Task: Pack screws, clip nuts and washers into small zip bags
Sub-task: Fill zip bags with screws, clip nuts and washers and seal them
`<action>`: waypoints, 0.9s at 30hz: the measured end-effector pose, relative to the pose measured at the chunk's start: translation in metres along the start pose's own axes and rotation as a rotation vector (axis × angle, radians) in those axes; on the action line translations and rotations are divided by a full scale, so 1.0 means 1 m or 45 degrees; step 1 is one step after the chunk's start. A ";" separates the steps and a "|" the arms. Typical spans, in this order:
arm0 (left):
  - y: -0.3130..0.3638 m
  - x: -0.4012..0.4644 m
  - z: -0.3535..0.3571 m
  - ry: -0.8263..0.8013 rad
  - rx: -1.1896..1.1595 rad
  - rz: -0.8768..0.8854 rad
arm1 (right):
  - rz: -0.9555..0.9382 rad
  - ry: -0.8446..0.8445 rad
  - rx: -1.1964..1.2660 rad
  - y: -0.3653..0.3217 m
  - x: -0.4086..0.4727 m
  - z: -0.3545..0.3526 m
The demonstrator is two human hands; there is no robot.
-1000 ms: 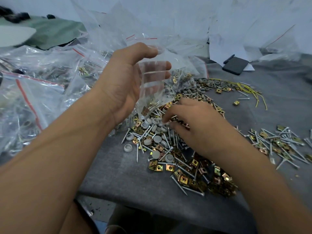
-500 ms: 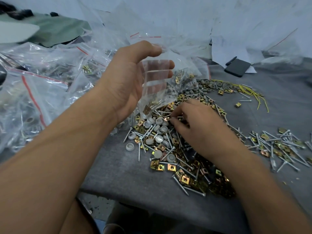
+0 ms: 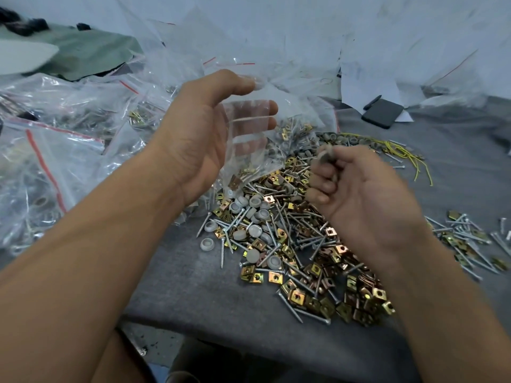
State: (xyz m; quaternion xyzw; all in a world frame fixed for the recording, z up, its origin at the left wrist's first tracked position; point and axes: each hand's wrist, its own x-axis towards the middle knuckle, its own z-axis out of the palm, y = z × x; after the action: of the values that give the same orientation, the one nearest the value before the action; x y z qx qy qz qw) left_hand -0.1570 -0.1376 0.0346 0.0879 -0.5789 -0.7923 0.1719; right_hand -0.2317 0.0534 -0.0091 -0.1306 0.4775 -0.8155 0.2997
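Left hand (image 3: 204,134): fingers curled round small zip bag (image 3: 249,145) — mouth held apart.
Right hand (image 3: 359,194): fingertips pinch grey washers (image 3: 325,156) — above pile (image 3: 290,239).

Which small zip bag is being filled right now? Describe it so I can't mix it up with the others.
Start at the big heap of screws, clip nuts and washers on the grey table. Just above its left edge, the left hand holds a small clear zip bag upright. Unlike the bags piled to the left, it is raised and nearly empty.
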 end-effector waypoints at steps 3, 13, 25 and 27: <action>0.000 0.000 0.001 -0.017 -0.030 -0.003 | 0.171 -0.055 0.452 -0.005 -0.003 -0.002; -0.001 0.000 0.004 0.011 -0.036 -0.014 | 0.253 0.046 0.547 0.000 -0.002 -0.006; 0.003 0.000 -0.001 0.038 -0.029 0.012 | -0.374 -0.149 -2.031 0.029 -0.005 0.018; 0.003 -0.001 -0.002 0.040 -0.035 0.012 | -0.392 -0.146 -2.165 0.031 -0.004 0.023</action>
State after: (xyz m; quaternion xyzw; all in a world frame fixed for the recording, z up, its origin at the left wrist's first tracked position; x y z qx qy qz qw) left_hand -0.1552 -0.1404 0.0370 0.0952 -0.5657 -0.7978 0.1857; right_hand -0.2062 0.0282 -0.0234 -0.4144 0.8865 -0.2055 0.0102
